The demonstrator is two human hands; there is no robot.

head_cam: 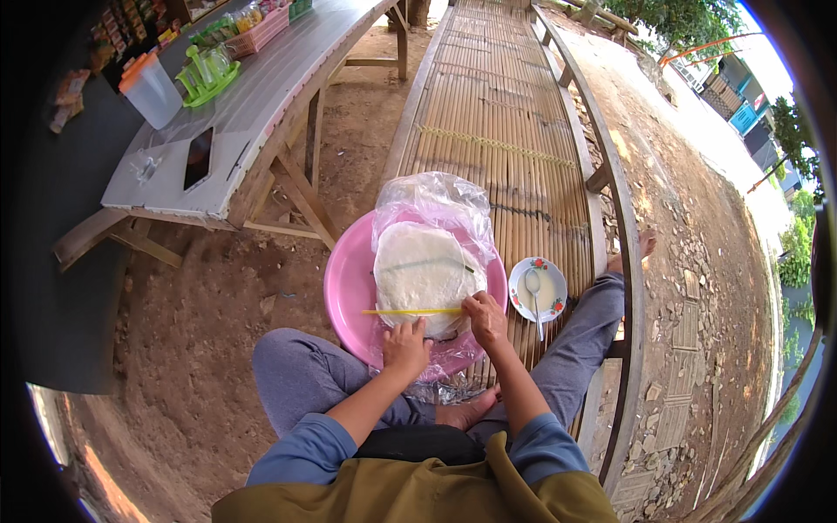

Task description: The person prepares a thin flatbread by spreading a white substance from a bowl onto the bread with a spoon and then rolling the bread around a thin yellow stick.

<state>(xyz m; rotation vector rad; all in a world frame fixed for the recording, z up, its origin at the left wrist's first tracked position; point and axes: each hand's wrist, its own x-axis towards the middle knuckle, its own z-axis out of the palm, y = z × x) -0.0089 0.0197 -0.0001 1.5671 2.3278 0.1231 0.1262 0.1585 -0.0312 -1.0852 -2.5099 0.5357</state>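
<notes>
In front of my crossed legs, a pink plastic basin (344, 294) holds a stack of thin, round whitish sheets (418, 252) on crumpled clear plastic (435, 189). A thin yellow stick (412, 312) lies across the sheets' near part. Its right end is between the fingers of my right hand (487, 320). The fingertips of my left hand (407, 346) rest, slightly apart, on the sheets' near edge just below the stick. Through the top sheet shows a dark green strip, its right tip (469, 269) uncovered.
A flower-patterned bowl (516, 274) of cloudy liquid with a metal spoon (534, 291) stands right of the basin on the bamboo-slat bench (497, 118). A wooden rail (631, 261) runs along the right. On the left table (261, 85) are a phone (199, 159), a lidded pitcher (152, 91) and glasses on a green rack (212, 85).
</notes>
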